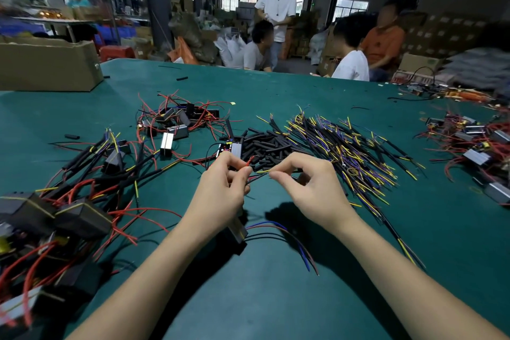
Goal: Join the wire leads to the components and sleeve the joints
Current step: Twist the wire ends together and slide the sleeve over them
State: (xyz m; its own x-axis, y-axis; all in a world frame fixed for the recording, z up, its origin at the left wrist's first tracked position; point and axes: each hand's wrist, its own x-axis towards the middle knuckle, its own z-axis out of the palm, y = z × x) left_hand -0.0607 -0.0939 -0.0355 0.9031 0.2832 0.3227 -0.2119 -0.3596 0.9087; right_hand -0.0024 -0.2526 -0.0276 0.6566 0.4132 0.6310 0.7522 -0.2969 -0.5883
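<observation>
Green table (303, 298) runs to a far edge, bare near the forearms, with a box (47, 66) at far left. Wire bundle (350, 152) fans right, sleeves (265, 146) heap beyond the hands. Left hand (220, 190) pinches a red lead (247, 164); right hand (309, 182) pinches a yellow lead (262, 172), lying left-right between them.
</observation>
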